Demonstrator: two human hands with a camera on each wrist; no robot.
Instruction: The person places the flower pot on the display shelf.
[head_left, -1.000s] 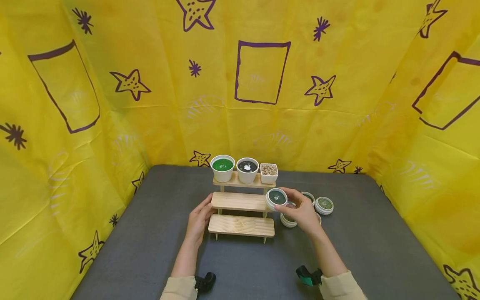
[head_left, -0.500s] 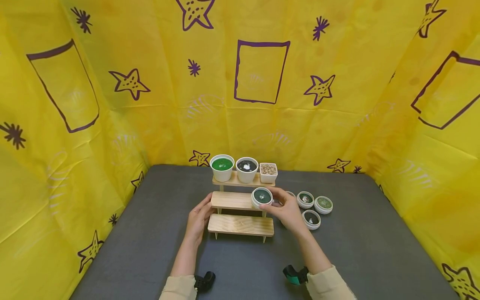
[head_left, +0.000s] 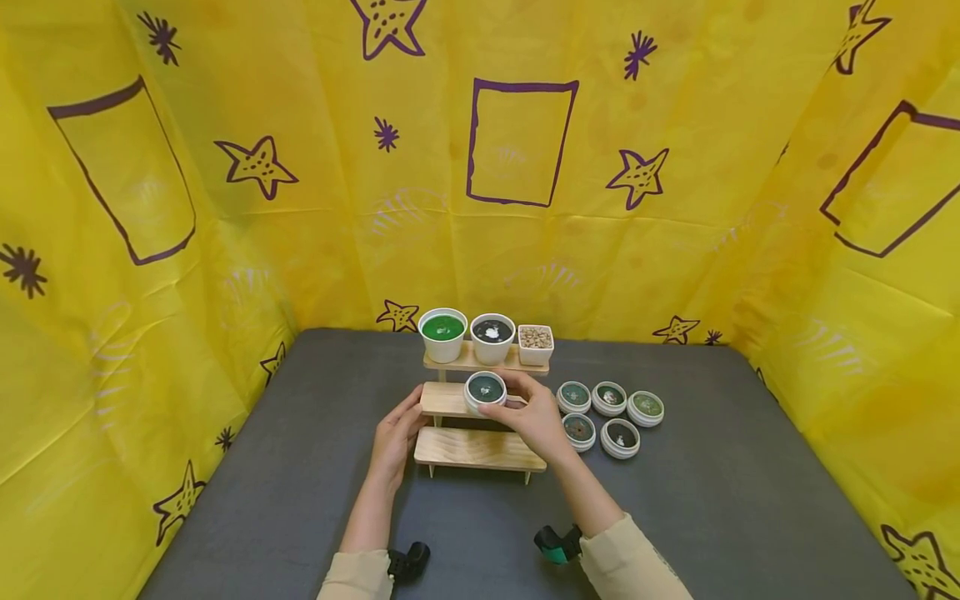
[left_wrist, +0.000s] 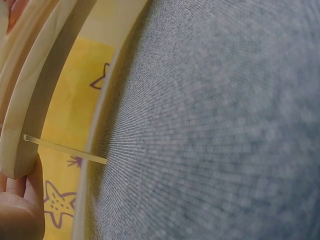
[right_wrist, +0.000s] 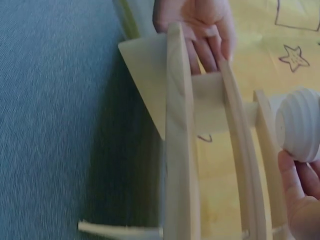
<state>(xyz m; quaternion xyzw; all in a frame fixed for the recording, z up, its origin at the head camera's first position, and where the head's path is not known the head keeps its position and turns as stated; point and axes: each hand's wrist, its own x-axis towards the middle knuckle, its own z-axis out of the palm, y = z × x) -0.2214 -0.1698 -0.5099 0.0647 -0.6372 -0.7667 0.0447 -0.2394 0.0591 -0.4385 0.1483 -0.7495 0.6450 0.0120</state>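
One three-tiered wooden stand (head_left: 480, 448) touches the fingers of the left hand (head_left: 395, 440); I cannot tell whether they grip. Beyond the right hand (head_left: 535, 419) stand two cups (head_left: 443, 345) and one square bowl (head_left: 536, 355); right of its fingers, five ribbed bowls (head_left: 619, 450). A sixth bowl (head_left: 484, 402) is pinched between its thumb and fingers.

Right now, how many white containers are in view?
9: two round cups and one square bowl on the top wooden tier; one round bowl in the right hand; five round bowls on the table, three far, two near.
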